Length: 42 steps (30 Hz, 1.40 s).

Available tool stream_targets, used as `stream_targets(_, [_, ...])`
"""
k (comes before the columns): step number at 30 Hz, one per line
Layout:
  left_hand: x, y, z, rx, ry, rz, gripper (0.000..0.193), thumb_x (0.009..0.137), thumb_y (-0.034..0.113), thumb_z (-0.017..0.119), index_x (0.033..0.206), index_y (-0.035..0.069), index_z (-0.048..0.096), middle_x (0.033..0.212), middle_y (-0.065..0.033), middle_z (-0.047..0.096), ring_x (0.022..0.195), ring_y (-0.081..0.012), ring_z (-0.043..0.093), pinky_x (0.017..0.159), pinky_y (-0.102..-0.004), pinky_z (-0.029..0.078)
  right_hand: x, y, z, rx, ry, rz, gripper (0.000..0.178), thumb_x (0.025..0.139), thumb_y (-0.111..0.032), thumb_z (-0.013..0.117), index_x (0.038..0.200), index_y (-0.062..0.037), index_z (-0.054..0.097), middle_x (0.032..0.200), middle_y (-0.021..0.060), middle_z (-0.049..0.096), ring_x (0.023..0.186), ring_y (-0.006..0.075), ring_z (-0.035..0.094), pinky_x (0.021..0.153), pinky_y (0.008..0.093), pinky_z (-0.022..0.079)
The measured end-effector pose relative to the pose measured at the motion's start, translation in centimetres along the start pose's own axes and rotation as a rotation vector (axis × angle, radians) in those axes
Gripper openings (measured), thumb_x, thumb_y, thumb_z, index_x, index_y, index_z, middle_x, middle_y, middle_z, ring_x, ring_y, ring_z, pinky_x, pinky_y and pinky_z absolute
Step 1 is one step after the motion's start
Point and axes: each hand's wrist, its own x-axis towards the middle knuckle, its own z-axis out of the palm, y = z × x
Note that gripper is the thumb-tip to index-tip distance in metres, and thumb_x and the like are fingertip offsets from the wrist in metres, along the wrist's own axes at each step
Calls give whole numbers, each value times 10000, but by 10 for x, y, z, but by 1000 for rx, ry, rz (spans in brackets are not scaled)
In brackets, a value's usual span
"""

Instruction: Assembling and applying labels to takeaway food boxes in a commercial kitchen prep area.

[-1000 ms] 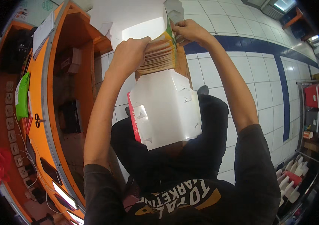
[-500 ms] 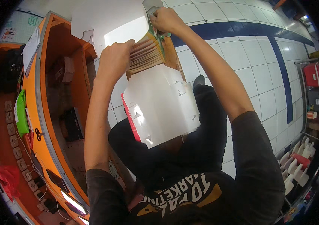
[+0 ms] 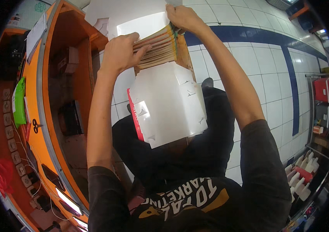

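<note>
A partly folded white cardboard box [image 3: 145,24] lies at the far end, its wall raised toward me. Under it is a thick stack of flat cardboard boxes [image 3: 158,50], their brown and green edges showing. My left hand [image 3: 121,53] holds the near left edge of the white box, with its thumb stretched against the stack. At the right corner my right hand [image 3: 185,18] is closed on the same box, its fingertips partly hidden. Nearer me, a flat white box blank [image 3: 168,104] with tabs and a red side lies above my legs.
On the left stands an orange wooden counter [image 3: 42,96] with open shelves, scissors [image 3: 36,125] and a green packet [image 3: 18,102]. White floor tiles [image 3: 249,58] with a blue band lie to the right. A rack [image 3: 307,170] at the far right holds white and red items.
My left thumb has spread down onto the stack's edges. My right hand has shifted slightly along the white box's corner. The whole view has moved a little.
</note>
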Motion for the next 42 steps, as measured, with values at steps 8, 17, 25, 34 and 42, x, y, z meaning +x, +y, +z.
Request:
stream_targets(8, [-3,2,-7,-9,272,109,464,854,474,709,989,30,687,840,-183,698,826,-382,675,725,-467,527,-88,-20,6,-258,455,-136,591,988,-445,412,1195,70,615,1046,282,676,988,398,685,827,462,550])
stream_targets(17, [-91,35,-17,-220,542,41,236,862,187,729,1025,23,683,959,-160,706,872,-345,674,743,-429,532,-304,-40,203,-288,-289,91,682,765,-555,780,1070,9,547,958,165,623,867,330,669,703,450,548])
stream_targets(25, [-329,105,45,-615,13,-768,223,873,95,689,1078,9,670,934,-144,689,797,-307,657,737,-398,522,-314,-9,222,-177,-361,150,655,766,-470,789,1099,30,528,1063,228,649,977,388,673,803,481,554])
stream_targets(34, [-363,168,66,-176,-24,-594,379,826,312,769,1018,13,638,900,-86,622,911,-291,566,856,-438,379,-309,38,193,393,-375,370,322,979,-244,517,853,28,635,738,120,628,701,227,606,705,400,507])
stream_targets(42, [-341,185,84,-575,115,-504,103,874,95,638,905,0,616,827,-167,622,731,-369,644,669,-471,513,-317,35,178,779,-415,396,316,1045,-224,516,878,13,643,755,6,601,715,80,544,666,281,489])
